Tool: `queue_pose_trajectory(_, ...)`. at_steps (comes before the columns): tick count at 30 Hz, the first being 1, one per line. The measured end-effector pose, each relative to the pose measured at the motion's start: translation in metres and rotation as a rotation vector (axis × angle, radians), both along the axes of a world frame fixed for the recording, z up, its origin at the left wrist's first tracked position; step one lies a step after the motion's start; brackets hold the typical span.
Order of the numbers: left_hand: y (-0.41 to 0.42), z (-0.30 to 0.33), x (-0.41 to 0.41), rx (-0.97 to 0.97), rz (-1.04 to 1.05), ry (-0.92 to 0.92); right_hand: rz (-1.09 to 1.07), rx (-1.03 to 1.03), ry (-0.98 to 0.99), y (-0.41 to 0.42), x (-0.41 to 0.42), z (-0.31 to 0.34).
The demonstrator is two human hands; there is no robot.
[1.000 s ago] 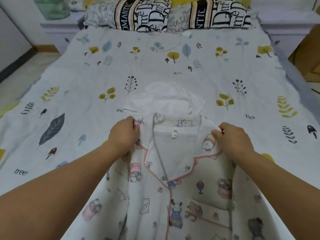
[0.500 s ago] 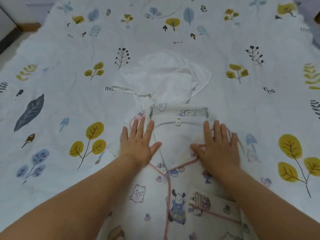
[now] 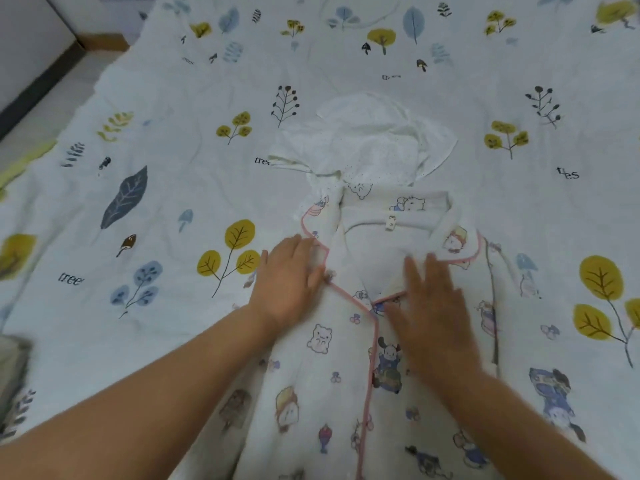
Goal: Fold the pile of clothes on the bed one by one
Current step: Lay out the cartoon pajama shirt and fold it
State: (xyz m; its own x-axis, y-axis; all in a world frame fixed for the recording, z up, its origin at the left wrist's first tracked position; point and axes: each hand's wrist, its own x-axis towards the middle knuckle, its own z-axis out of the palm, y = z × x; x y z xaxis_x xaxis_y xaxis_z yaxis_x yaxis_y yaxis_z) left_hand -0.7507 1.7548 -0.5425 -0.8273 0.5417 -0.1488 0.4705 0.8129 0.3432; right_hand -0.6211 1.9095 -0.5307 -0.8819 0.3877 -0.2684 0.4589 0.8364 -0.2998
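The pajama top (image 3: 332,358) is white with little cartoon animals and pink trim along its edges. The cloth (image 3: 367,140) beside its collar is plain white with tiny dots. The bed sheet (image 3: 173,202) is pale white with yellow trees, blue leaves, dark twigs and small mushrooms.
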Motion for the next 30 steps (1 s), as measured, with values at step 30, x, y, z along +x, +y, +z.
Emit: queue_pose_trajectory(30,-0.237,0.073,-0.032,0.046,0.586,0.148,-0.089,-0.110,-0.168,-0.223,0.033,0.001)
